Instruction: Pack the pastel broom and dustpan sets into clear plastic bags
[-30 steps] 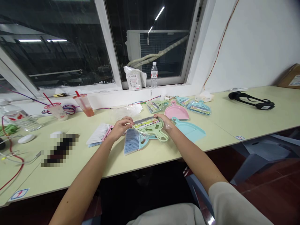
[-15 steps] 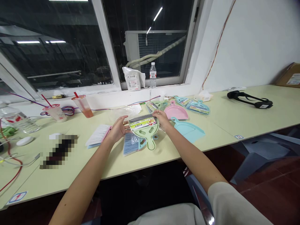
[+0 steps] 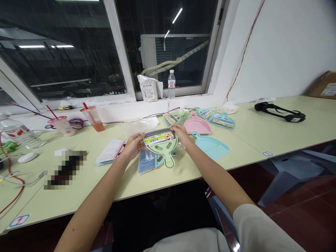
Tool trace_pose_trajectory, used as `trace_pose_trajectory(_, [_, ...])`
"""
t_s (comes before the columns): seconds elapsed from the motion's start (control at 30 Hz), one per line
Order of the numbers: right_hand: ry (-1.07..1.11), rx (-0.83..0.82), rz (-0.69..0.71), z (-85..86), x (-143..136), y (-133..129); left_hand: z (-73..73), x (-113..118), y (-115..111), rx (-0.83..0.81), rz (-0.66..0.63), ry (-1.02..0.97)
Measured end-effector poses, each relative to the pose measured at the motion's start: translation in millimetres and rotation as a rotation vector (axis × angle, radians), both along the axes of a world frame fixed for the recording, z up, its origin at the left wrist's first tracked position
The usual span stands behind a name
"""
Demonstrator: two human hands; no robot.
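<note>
A green dustpan and brush set, with a printed label and clear wrap, is held above the table, its handle pointing toward me. My left hand grips its left edge, thumb on top and fingers underneath. At the upper right corner, my right hand pinches it. Beneath the set lies a blue brush, partly covered. Left of it rests a brush with white bristles and a pink edge, with blue bristles under it. A blue dustpan and a pink dustpan lie to the right.
Several wrapped sets, among them a blue one, lie farther back. Two drink cups with red straws and a large water bottle stand on the left. A black headset lies at the right. The table's front edge is near me.
The fingers of my left hand, spread before, have closed on the left edge of the green set. My right hand keeps its hold, and the set has barely moved.
</note>
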State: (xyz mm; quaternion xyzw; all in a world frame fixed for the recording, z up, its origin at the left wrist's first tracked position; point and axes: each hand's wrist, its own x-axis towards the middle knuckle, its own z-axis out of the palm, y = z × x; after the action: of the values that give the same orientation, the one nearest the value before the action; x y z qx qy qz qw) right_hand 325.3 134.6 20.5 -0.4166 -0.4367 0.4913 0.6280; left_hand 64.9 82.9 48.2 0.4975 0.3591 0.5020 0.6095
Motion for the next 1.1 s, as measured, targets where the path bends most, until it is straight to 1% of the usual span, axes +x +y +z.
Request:
trace_pose_trajectory(0.1, [-0.013, 0.013, -0.039, -0.7, 1.3, 0.7, -2.5, 1.5, 1.1, 0.001, 0.01, 0.009])
trace_pose_trajectory(0.13, [-0.065, 0.039, -0.044, 0.1, 2.2, -0.2, -3.8, 2.1, 1.8, 0.0, 0.034, 0.022])
trace_pose_trajectory(0.2, [-0.235, 0.122, -0.054, 3.3, 5.0, -3.3, -6.2, 3.2, 3.6, -0.01, 0.09, 0.05])
trace_pose_trajectory(0.27, [-0.43, 0.224, -0.097, 8.7, 8.8, -7.8, -7.7, 4.0, 5.0, -0.022, 0.131, 0.07])
trace_pose_trajectory(0.33, [-0.59, 0.351, -0.182, 15.5, 11.9, -13.6, -8.2, 4.3, 5.3, -0.028, 0.148, 0.084])
trace_pose_trajectory(0.4, [-0.716, 0.523, -0.262, 22.6, 11.7, -20.5, -7.9, 4.6, 4.6, -0.022, 0.15, 0.098])
trace_pose_trajectory(0.43, [-0.776, 0.611, -0.272, 25.9, 10.0, -24.2, -7.5, 4.8, 3.9, -0.016, 0.146, 0.105])
trace_pose_trajectory(0.5, [-0.888, 0.748, -0.235, 31.1, 3.3, -31.4, -6.5, 5.3, 2.0, 0.0, 0.123, 0.109])
trace_pose_trajectory(0.57, [-0.983, 0.82, -0.175, 33.9, -5.6, -37.4, -5.3, 6.1, -0.2, 0.013, 0.091, 0.097])
trace_pose_trajectory(0.67, [-1.083, 0.867, -0.124, 34.4, -16.8, -43.6, -3.4, 7.2, -3.8, 0.041, 0.031, 0.054])
trace_pose_trajectory(0.9, [-1.24, 0.97, 0.068, 32.1, -35.6, -55.5, -1.7, 6.9, -10.7, 0.158, -0.108, 0.02])
trace_pose_trajectory(0.97, [-1.267, 0.985, 0.103, 31.4, -41.4, -56.9, -1.9, 7.2, -11.7, 0.163, -0.113, 0.032])
trace_pose_trajectory(1.1, [-1.287, 1.009, 0.12, 29.7, -46.9, -55.7, -3.8, 9.9, -12.4, 0.153, -0.069, 0.055])
